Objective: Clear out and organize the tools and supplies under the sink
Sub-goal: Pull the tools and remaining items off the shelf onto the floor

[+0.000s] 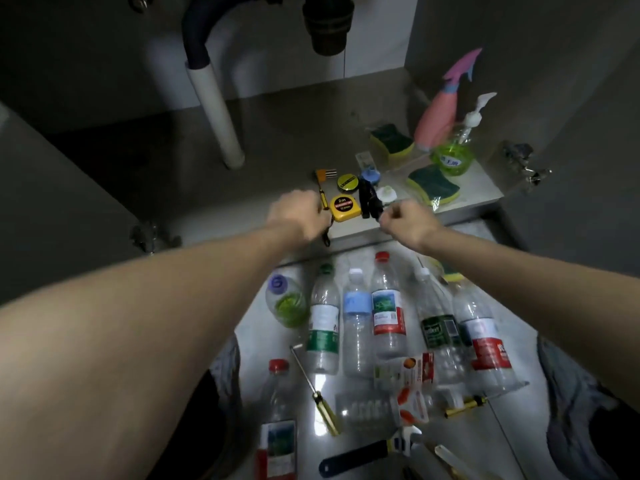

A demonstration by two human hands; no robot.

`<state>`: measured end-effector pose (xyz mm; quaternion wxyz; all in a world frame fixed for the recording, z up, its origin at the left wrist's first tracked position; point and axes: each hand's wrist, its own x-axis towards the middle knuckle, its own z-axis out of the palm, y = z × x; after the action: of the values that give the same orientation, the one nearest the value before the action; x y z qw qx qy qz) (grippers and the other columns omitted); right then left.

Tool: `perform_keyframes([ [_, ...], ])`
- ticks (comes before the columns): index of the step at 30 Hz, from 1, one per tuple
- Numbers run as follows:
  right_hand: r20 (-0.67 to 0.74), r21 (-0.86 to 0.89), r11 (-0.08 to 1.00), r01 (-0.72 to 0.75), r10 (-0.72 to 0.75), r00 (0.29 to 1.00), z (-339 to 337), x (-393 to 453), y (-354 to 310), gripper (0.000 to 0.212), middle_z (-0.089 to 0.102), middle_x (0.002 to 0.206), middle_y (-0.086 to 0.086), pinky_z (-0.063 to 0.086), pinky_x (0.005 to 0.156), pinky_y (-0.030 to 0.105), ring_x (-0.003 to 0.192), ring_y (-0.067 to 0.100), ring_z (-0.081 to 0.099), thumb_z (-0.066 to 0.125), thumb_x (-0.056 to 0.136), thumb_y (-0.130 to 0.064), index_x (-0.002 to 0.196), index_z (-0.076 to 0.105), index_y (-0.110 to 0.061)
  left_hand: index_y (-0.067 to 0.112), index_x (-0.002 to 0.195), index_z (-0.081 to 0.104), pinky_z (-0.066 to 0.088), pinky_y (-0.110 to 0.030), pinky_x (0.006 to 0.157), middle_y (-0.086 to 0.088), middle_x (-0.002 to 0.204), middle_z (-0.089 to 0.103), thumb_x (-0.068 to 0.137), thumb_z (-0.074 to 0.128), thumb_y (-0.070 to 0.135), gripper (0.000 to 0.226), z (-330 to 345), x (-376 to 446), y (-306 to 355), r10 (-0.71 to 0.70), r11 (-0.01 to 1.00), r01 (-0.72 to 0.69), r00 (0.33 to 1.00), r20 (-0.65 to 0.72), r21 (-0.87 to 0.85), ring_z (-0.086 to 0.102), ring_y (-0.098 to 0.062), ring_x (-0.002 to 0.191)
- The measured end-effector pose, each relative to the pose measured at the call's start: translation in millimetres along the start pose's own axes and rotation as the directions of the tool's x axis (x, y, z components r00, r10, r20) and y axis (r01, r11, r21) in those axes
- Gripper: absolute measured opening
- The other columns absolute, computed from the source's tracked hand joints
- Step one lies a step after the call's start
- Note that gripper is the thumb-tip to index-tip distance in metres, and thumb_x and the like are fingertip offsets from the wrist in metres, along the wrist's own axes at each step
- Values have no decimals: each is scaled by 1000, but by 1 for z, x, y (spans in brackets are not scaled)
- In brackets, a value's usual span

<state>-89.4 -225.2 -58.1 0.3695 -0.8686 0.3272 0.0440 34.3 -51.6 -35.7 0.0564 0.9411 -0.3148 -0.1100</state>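
Observation:
Both my hands reach onto the front of the cabinet floor (277, 161) under the sink. My left hand (298, 213) is curled round a small yellow-and-black screwdriver (81, 199); a dark piece shows beneath its fingers. My right hand (407, 220) is curled and pinches a black tool (370, 200). Between the hands lies a yellow 2 m tape measure (343, 208). Just behind it are a round black-and-yellow tape (347, 181), a small orange striped tool (326, 174), a blue cap (370, 174) and a white cap (385, 194).
At the cabinet's right stand a pink spray bottle (438, 116) and a green pump bottle (453, 159), with two sponges (433, 185) nearby. A white drain pipe (214, 109) rises at the left. On the floor lie several plastic bottles (388, 313), two screwdrivers (320, 396) and a wrench (367, 452).

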Motion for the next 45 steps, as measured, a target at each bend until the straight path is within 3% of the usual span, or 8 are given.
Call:
perform_keyframes([
  [3, -32, -156, 986, 53, -59, 998, 9, 34, -21, 8, 69, 99, 4, 50, 78, 35, 96, 25, 64, 66, 89, -29, 95, 69, -24, 12, 111, 64, 52, -35, 79, -9, 101, 65, 98, 50, 32, 28, 9, 49, -13, -125, 989, 130, 989, 76, -76, 62, -29, 93],
  [9, -117, -502, 863, 62, -139, 983, 57, 82, -42, 61, 62, 118, 8, 38, 75, 38, 114, 32, 59, 64, 81, -65, 121, 59, -19, 10, 106, 71, 49, -35, 81, -17, 110, 68, 94, 53, 27, 27, 48, 101, -18, -190, 957, 202, 979, 77, -208, 63, -37, 104],
  [13, -113, -589, 807, 41, -133, 985, 72, 98, -42, 60, 64, 114, 8, 36, 72, 38, 108, 31, 61, 67, 77, -59, 119, 58, -17, 4, 111, 67, 47, -36, 79, -22, 115, 65, 96, 50, 21, 28, 63, 117, -22, -239, 935, 252, 968, 80, -251, 61, -39, 107],
  [25, -141, -103, 993, 53, -67, 988, 35, 68, -11, 53, 69, 103, 2, 51, 80, 36, 100, 29, 63, 68, 65, -56, 112, 61, -31, 13, 114, 62, 45, -35, 76, -18, 116, 65, 93, 55, 40, 35, 85, 132, -9, -256, 962, 250, 966, -44, -114, 62, -38, 109],
  [29, -217, 70, 996, 48, -31, 976, 19, 53, 3, 45, 71, 88, -4, 51, 81, 36, 94, 23, 64, 67, 66, -57, 101, 63, -30, -2, 132, 42, 46, -43, 93, -25, 130, 58, 101, 46, 30, 45, 75, 129, 1, -344, 904, 332, 939, 4, -269, 56, -43, 120],
  [34, -242, 156, 988, 14, 24, 970, 8, 31, 22, 52, 67, 96, -3, 52, 85, 40, 98, 23, 62, 73, 67, -57, 109, 55, -33, -1, 136, 35, 44, -42, 86, -28, 127, 57, 101, 43, 28, 47, 48, 111, 14, -279, 894, 240, 959, -51, -379, 55, -47, 117],
  [39, -256, 234, 971, -58, 118, 960, -3, -14, 46, 52, 65, 90, -3, 40, 59, 30, 88, 20, 62, 76, 68, -55, 107, 47, -36, 7, 115, 51, 42, -39, 80, -25, 117, 61, 98, 40, 24, 27, 15, 75, 38, -151, 890, 138, 988, 5, -435, 56, -45, 109],
  [45, -232, 189, 978, -86, 130, 964, -37, -85, 68, 49, 69, 94, -5, 52, 79, 35, 95, 22, 65, 76, 73, -50, 116, 56, -38, 13, 76, 53, 37, -32, 71, -20, 95, 63, 94, 43, 21, 22, -4, -5, 63, -30, 895, 86, 991, 133, -437, 58, -40, 98],
])
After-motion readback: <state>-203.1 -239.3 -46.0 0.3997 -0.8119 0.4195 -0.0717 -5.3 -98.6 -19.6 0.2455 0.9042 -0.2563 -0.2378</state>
